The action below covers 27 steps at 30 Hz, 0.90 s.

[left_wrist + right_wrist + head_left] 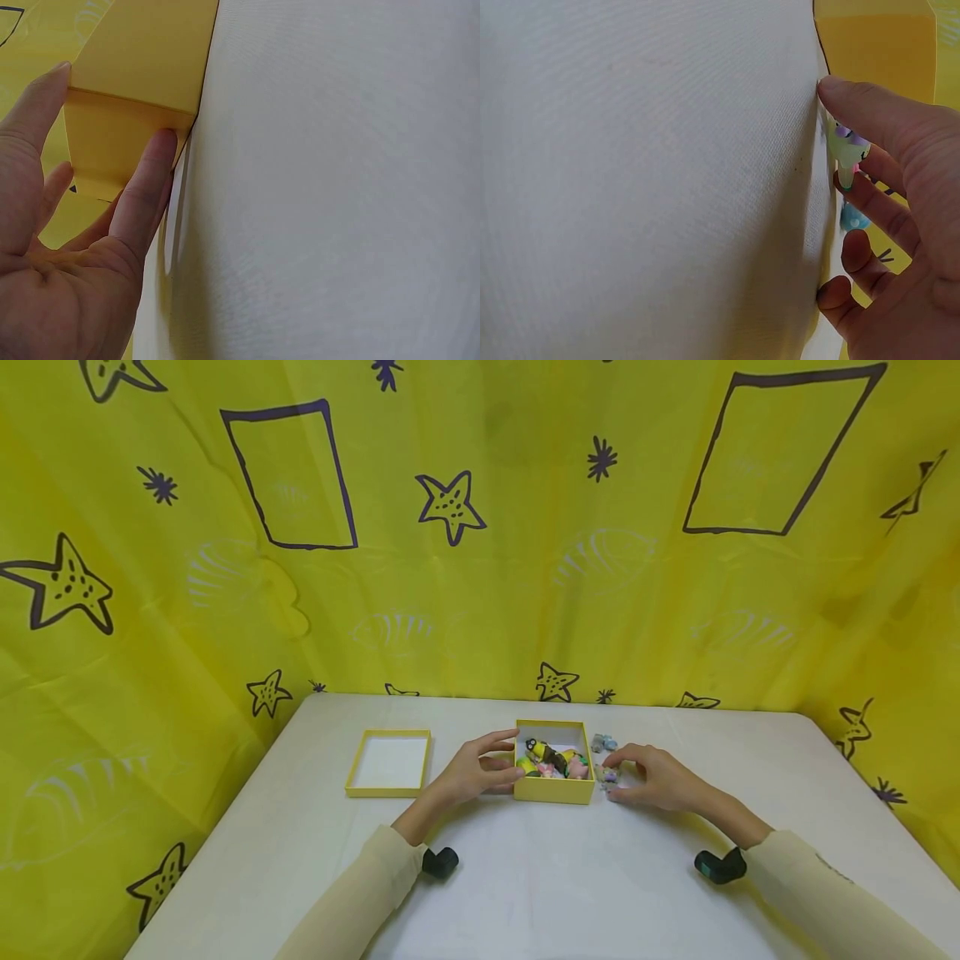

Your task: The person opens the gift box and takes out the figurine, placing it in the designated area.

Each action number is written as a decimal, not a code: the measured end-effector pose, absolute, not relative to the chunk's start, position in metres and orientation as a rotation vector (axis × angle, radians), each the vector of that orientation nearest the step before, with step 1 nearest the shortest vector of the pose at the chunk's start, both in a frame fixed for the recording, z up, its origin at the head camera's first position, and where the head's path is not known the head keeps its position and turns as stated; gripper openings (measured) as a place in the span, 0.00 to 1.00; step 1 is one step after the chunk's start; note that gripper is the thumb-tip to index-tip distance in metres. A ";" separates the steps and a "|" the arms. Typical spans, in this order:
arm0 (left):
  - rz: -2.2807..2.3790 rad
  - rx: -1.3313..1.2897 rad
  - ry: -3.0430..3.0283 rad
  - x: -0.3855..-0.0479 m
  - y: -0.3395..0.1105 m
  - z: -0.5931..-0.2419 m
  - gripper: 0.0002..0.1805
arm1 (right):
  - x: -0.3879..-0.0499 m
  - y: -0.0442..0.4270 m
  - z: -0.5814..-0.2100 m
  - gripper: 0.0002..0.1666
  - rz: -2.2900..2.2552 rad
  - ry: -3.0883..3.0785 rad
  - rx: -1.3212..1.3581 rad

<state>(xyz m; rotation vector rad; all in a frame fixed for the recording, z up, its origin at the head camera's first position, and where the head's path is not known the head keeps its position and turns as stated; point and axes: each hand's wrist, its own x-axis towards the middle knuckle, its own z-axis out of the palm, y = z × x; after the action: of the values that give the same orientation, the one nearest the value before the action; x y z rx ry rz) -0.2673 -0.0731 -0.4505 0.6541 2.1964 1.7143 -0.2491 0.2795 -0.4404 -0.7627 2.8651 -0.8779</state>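
Note:
A yellow open box with a white inside stands on the table, holding several small toy figures in yellow, pink and green. My left hand touches the box's left side with fairly straight fingers, spread along its wall in the left wrist view. Just right of the box, my right hand holds a small pale toy figure between thumb and index finger, with purple and green on it. Its other fingers are bent and hold nothing. Behind it sits a bluish-grey toy figure, partly visible as light blue in the right wrist view.
A yellow-rimmed box lid, white inside up, lies left of my left hand. The white table meets a yellow curtain with drawn starfish at the back and sides. Both wrists carry black devices.

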 end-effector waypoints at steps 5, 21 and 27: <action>1.716 0.656 2.194 -0.267 -0.073 -0.450 0.39 | -0.249 0.280 -0.439 0.27 -0.867 2.862 -0.765; 1.713 0.631 2.206 -0.266 -0.072 -0.448 0.39 | -0.247 0.280 -0.432 0.30 -0.822 2.871 -0.807; 1.709 0.624 2.210 -0.265 -0.072 -0.447 0.39 | -0.246 0.285 -0.421 0.34 -0.832 2.884 -0.879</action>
<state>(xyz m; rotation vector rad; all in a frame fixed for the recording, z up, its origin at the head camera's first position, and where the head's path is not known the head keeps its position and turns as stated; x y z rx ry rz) -0.2655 -0.0719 -0.4469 0.6239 2.2098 1.7093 -0.2461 0.2851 -0.4208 -0.8787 2.8842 -0.8320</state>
